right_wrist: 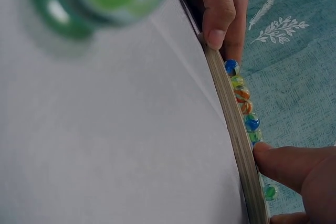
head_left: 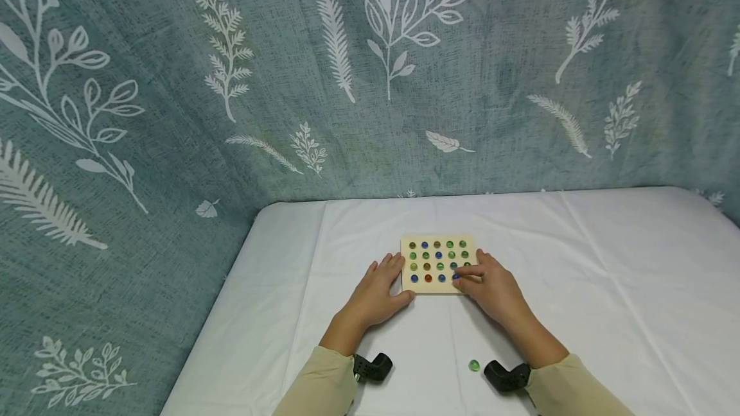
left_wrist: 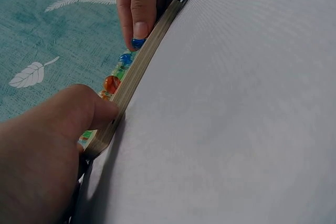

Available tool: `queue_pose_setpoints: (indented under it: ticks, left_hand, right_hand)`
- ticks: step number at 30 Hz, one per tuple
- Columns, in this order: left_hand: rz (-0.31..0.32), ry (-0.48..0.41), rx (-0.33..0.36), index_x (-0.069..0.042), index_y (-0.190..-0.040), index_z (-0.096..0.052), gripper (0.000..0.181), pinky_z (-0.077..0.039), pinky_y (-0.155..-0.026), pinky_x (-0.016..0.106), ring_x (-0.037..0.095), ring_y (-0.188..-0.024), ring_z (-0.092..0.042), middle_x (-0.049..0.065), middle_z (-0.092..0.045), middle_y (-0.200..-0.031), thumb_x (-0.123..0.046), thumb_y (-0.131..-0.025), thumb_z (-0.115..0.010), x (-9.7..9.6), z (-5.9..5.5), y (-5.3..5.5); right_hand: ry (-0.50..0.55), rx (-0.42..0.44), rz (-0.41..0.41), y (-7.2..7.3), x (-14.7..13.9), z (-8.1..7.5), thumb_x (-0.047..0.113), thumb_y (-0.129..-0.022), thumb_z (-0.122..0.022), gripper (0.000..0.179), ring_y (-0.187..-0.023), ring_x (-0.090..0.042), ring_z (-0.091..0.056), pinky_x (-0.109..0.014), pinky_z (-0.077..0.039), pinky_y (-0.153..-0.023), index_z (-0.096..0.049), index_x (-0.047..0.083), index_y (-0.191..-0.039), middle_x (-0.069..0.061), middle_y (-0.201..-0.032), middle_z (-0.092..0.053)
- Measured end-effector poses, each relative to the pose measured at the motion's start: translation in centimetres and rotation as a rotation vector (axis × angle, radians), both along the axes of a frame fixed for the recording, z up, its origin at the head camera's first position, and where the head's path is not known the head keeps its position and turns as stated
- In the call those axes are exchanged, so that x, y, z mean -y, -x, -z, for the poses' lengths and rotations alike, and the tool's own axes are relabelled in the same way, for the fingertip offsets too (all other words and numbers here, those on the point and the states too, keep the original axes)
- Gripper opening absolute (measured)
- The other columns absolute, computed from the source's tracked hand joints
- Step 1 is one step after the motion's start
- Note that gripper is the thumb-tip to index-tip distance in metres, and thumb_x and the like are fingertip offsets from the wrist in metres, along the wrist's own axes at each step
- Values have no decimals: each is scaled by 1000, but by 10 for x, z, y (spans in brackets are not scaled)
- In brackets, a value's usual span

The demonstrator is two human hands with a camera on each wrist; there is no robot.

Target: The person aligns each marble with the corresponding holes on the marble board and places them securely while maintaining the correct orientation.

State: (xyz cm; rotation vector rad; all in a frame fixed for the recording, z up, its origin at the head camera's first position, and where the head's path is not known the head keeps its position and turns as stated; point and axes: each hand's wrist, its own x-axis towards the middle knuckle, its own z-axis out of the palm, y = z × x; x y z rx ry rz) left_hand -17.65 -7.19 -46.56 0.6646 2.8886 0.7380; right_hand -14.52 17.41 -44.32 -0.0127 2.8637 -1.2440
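A pale wooden board [head_left: 448, 289] lies on the table, with rows of coloured glass marbles seated on its top. My left hand [head_left: 377, 287] rests at its left side, fingers extended along that edge and thumb touching the front edge near the corner; the left wrist view shows this thumb [left_wrist: 100, 109] close up. At the front right corner, my right hand [head_left: 497, 287] pinches a blue marble [left_wrist: 138, 43] between thumb and finger, low over the front row. Its other fingers reach along the board's right edge. The right hand partly covers the marbles there.
One loose green marble [head_left: 474, 365] lies on the white tablecloth [head_left: 324, 262], near the right wrist; it looms blurred in the right wrist view. A teal curtain [head_left: 370, 146] with white leaf prints hangs behind the table and on the left.
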Motion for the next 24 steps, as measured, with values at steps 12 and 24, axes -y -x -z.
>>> queue_pose_setpoints:
  ticks: [12, 24]
  left_hand:
    - [-5, 7, 5, -15, -156, -29, 78, -13, -126, 38, 14, -151, -19, -2, -29, -161, -44, -91, -60, -1, 0, 0]
    - [3, -7, 5, -14, -156, -29, 78, -13, -126, 38, 15, -151, -19, -2, -29, -161, -44, -92, -60, 1, 0, 1]
  right_hand:
    - [44, 7, -27, -1, -11, -3, 32, -91, -70, 44, -146, -48, -20, -65, -24, -115, -68, 4, -125, -28, -157, -27]
    - [118, -96, -109, -21, -36, -18, 32, -91, -70, 38, -135, -33, -48, -44, -49, -104, -72, 8, -121, -6, -144, -55]
